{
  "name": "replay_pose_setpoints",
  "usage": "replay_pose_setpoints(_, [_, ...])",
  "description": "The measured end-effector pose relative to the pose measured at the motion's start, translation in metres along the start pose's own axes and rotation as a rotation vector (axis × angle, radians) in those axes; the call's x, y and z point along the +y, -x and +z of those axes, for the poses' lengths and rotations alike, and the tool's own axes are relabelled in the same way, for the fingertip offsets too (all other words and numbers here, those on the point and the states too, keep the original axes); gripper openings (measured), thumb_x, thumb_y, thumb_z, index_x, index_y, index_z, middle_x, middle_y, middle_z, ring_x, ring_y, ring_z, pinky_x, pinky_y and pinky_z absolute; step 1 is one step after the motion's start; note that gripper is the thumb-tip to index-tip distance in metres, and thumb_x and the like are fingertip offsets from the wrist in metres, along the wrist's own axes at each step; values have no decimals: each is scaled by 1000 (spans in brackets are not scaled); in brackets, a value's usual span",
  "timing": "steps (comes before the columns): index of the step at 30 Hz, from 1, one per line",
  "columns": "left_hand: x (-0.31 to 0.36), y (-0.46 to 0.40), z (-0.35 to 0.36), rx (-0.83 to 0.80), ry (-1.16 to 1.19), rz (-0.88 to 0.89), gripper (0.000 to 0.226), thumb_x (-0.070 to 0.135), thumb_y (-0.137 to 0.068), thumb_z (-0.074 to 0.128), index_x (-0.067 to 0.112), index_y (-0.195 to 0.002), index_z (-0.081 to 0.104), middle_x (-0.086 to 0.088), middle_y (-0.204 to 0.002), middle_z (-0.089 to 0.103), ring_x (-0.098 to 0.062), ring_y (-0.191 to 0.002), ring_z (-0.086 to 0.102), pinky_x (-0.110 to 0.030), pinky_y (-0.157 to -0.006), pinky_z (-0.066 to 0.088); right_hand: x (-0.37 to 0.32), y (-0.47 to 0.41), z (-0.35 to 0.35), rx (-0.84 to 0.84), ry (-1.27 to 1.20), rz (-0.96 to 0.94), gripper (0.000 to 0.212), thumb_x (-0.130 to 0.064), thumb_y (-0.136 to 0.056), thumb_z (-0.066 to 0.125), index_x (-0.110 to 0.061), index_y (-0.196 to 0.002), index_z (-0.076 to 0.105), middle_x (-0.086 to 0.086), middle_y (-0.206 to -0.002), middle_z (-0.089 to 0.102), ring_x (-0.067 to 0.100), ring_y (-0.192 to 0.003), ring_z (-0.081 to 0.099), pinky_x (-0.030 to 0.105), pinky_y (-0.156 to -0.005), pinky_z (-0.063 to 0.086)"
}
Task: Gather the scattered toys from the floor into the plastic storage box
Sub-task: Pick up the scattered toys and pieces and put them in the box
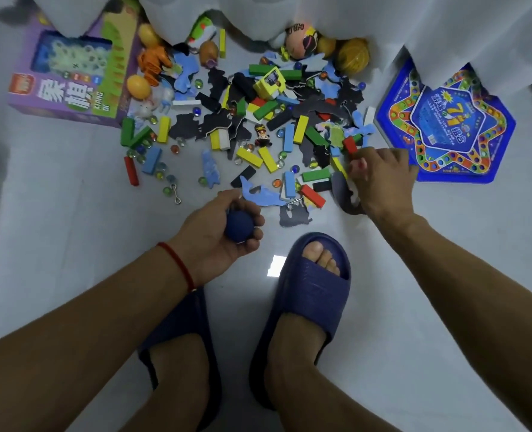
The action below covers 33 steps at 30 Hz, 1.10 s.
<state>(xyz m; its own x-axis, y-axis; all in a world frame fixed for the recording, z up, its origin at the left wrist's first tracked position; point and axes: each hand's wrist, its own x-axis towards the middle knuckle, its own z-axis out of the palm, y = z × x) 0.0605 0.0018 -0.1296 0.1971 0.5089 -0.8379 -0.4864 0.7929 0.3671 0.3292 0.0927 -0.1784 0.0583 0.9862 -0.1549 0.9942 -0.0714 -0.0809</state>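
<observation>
Floor (71,213): pale grey and glossy, under both hands and both feet.
Curtain (352,14): white folds hang past the far edge of the toy heap, well beyond both hands.
Purple box (71,76): a printed game box lies flat, far ahead of the left hand and to its left.
Blue game board (445,126): hexagonal with a star track, flat on the floor just to the right of the right hand, its near edge touching or almost touching the knuckles.
Toy heap (258,120): coloured wooden blocks, dark and blue foam cut-outs, glass marbles, egg shapes and a small figure are spread ahead of both hands.
Slippers (311,294): dark blue, worn on both feet, nearer the person than the hands.
Right hand (380,179): palm down at the right edge of the heap, fingers curled round something small and red; what it is cannot be told.
Left hand (221,229): palm up, fingers curled round a ball; a red cord circles the wrist.
Dark blue ball (239,227): sits in the left palm, gripped.
Storage box: out of view.
</observation>
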Motion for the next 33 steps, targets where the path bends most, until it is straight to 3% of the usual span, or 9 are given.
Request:
replay_pose_setpoints(5, [8, 33, -9, -2, 132, 48, 39, 40, -100, 43, 12, -79, 60, -11, -81, 62, -21, -60, 53, -24, -44, 44, -2, 22, -40, 40, -437, 168, 34, -41, -96, 56, -20, -122, 59, 0, -110, 64, 19, -98, 59, 38, -83, 50])
replay_pose_setpoints(8, [23, 83, -24, 4, 226, 127, 42, 47, -99, 43, 14, -77, 56, -10, -78, 59, -21, -56, 53, -23, -42, 40, -39, 39, -95, -362, -1381, 590, 20, -23, -94, 52, -8, -103, 62, 11, -104, 63, 24, -89, 64, 37, -82, 58])
replay_pose_setpoints(10, [38, 125, -41, 13, 332, 202, 41, 46, -99, 44, 13, -77, 56, -10, -76, 58, -22, -59, 54, -24, -44, 43, -80, 48, -136, -699, -1581, 589, 20, -19, -90, 47, -5, -91, 60, 12, -88, 61, 23, -76, 61, 32, -69, 58])
replay_pose_setpoints(13, [62, 194, -79, 89, 470, 357, 34, 36, -98, 45, 9, -82, 58, -15, -84, 60, -28, -71, 57, -28, -54, 53, -167, 61, -188, -1028, -1306, 222, 22, -20, -93, 50, -4, -100, 63, 13, -84, 62, 21, -67, 56, 31, -58, 45])
replay_pose_setpoints(17, [83, 283, -147, 312, 623, 597, 26, 27, -95, 50, 3, -98, 61, -22, -108, 63, -36, -99, 61, -45, -88, 56, -312, 104, -244, -1299, -1151, -180, 36, -21, -90, 66, -5, -123, 63, 15, -102, 62, 27, -85, 67, 35, -68, 58])
replay_pose_setpoints(21, [85, 343, -206, 579, 726, 682, 38, 28, -92, 50, 3, -121, 55, -21, -126, 55, -39, -117, 57, -51, -95, 51, -423, 166, -269, -1240, -1117, -575, 31, -24, -93, 66, -6, -118, 62, 11, -106, 68, 23, -94, 69, 31, -85, 57])
replay_pose_setpoints(23, [81, 358, -225, 673, 749, 687, 35, 29, -93, 50, 0, -113, 50, -24, -127, 50, -43, -119, 55, -52, -100, 47, -460, 190, -265, -1301, -1076, -542, 25, -19, -96, 58, -2, -114, 58, 16, -97, 64, 24, -78, 67, 31, -75, 59])
replay_pose_setpoints(27, [67, 355, -233, 739, 678, 674, 36, 26, -92, 49, 0, -117, 47, -25, -119, 50, -42, -108, 59, -48, -103, 46, -461, 188, -251, -1036, -794, -621, 29, -22, -91, 61, -6, -115, 61, 12, -103, 59, 24, -84, 63, 39, -76, 61])
replay_pose_setpoints(33, [49, 263, -168, 536, 251, 651, 19, 17, -94, 53, 9, -107, 64, -10, -98, 61, -29, -96, 63, -42, -88, 57, -301, 94, -209, -827, -336, -634, 22, -33, -97, 58, -14, -104, 67, 5, -102, 70, 23, -90, 69, 38, -76, 60])
